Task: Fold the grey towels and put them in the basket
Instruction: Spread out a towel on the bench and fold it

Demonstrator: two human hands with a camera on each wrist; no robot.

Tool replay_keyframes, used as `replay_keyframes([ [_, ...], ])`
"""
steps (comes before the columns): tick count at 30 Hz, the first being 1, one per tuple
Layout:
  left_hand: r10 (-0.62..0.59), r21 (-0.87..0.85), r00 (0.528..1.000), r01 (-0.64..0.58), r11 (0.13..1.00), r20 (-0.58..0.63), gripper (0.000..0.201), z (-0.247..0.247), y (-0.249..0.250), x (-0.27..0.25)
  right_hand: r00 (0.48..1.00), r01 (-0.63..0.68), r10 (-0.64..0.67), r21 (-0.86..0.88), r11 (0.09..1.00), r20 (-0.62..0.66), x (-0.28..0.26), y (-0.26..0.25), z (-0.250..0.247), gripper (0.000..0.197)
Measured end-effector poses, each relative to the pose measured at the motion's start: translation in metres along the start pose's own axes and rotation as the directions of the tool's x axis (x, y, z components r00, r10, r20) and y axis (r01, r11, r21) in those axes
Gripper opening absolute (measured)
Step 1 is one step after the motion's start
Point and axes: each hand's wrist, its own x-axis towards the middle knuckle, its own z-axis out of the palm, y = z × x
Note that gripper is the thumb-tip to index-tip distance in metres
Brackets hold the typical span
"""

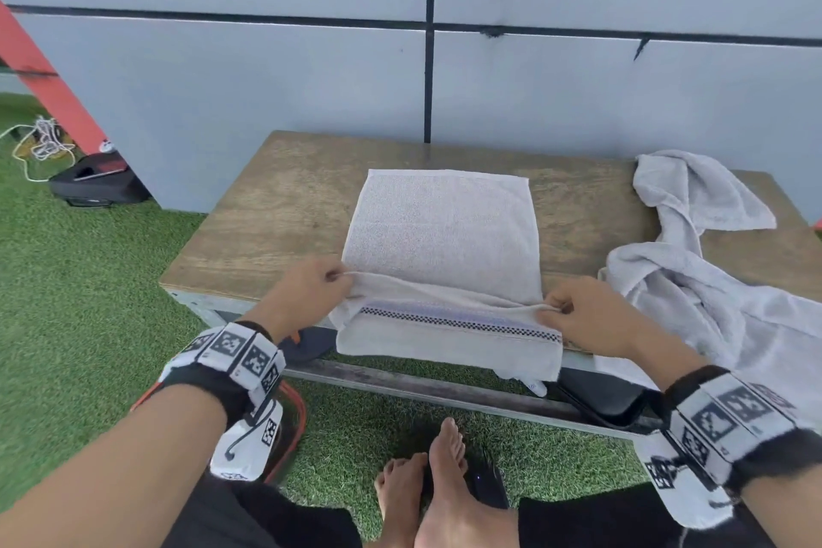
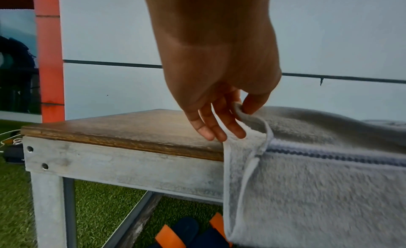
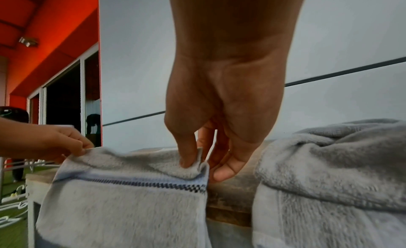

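A grey towel (image 1: 445, 231) lies flat on the wooden table (image 1: 276, 214), its near end with a dark checked stripe hanging over the front edge. My left hand (image 1: 311, 289) pinches the towel's left edge (image 2: 248, 128) at the table's front, between thumb and fingers. My right hand (image 1: 582, 311) pinches the right edge (image 3: 197, 166) the same way. Both hands hold a raised fold of cloth just above the stripe (image 3: 153, 182). A second grey towel (image 1: 694, 263) lies crumpled on the table's right side. No basket is in view.
A grey panelled wall (image 1: 311, 71) stands right behind the table. Artificial grass (image 1: 80, 263) covers the ground. A black device with white cords (image 1: 93, 182) lies at the left. Sandals (image 2: 182, 232) and a dark object (image 1: 605, 400) sit under the table, near my bare feet (image 1: 436, 481).
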Motion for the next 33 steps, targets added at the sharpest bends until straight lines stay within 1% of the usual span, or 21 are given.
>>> replay_keyframes([
  [2,-0.005,-0.108,0.999,0.0,0.994,-0.046,0.035,-0.008,0.004,0.001,0.998,0.005,-0.002,0.058,0.998,-0.06,-0.002,0.002,-0.008,0.045],
  [4,-0.003,-0.211,0.993,-0.022,0.977,-0.117,0.038,-0.017,0.015,0.005,0.99,0.021,-0.002,0.133,0.991,-0.141,-0.001,-0.003,-0.021,0.041],
  [7,-0.019,-0.277,0.97,-0.05,0.959,-0.242,0.041,-0.034,0.036,0.018,0.959,0.083,-0.023,0.202,0.976,-0.283,0.009,-0.016,-0.045,0.036],
  [9,-0.019,-0.303,0.954,-0.077,0.95,-0.3,0.036,-0.045,0.046,0.037,0.929,0.11,-0.012,0.244,0.964,-0.37,0.025,-0.022,-0.061,0.034],
  [12,0.011,-0.273,0.931,-0.117,0.955,-0.364,0.035,-0.061,0.054,0.073,0.9,0.1,0.024,0.261,0.96,-0.436,0.059,-0.029,-0.081,0.031],
  [14,0.031,-0.177,0.923,-0.107,0.978,-0.385,0.031,-0.068,0.055,0.098,0.891,0.078,0.041,0.241,0.967,-0.453,0.083,-0.033,-0.09,0.03],
  [16,0.048,-0.077,0.922,-0.084,0.993,-0.384,0.024,-0.069,0.051,0.123,0.882,0.047,0.061,0.216,0.975,-0.467,0.109,-0.034,-0.094,0.027],
  [18,0.055,-0.056,0.921,-0.083,0.995,-0.386,0.02,-0.065,0.043,0.148,0.872,0.006,0.077,0.167,0.986,-0.483,0.135,-0.032,-0.092,0.021],
  [21,0.029,-0.018,0.93,-0.038,0.999,-0.367,0.019,-0.054,0.033,0.179,0.864,-0.057,0.117,0.135,0.989,-0.491,0.172,-0.024,-0.084,0.016],
  [25,-0.003,0.019,0.942,0.01,1.0,-0.336,0.015,-0.042,0.022,0.212,0.87,-0.14,0.17,0.098,0.985,-0.462,0.209,-0.015,-0.079,0.015],
  [27,-0.023,0.038,0.955,0.036,0.999,-0.296,0.016,-0.037,0.015,0.227,0.895,-0.166,0.156,0.013,0.986,-0.418,0.222,-0.012,-0.076,0.014],
  [29,-0.034,0.042,0.969,0.046,0.998,-0.244,0.017,-0.03,0.009,0.236,0.933,-0.179,0.142,-0.084,0.98,-0.33,0.23,-0.01,-0.072,0.012],
  [31,-0.008,0.055,0.981,0.019,0.998,-0.193,0.015,-0.023,0.005,0.238,0.96,-0.16,0.114,-0.169,0.973,-0.255,0.233,-0.009,-0.067,0.013],
  [33,0.041,0.096,0.986,-0.026,0.995,-0.162,0.013,-0.018,0.004,0.238,0.967,-0.15,0.102,-0.196,0.969,-0.235,0.231,-0.009,-0.063,0.016],
])
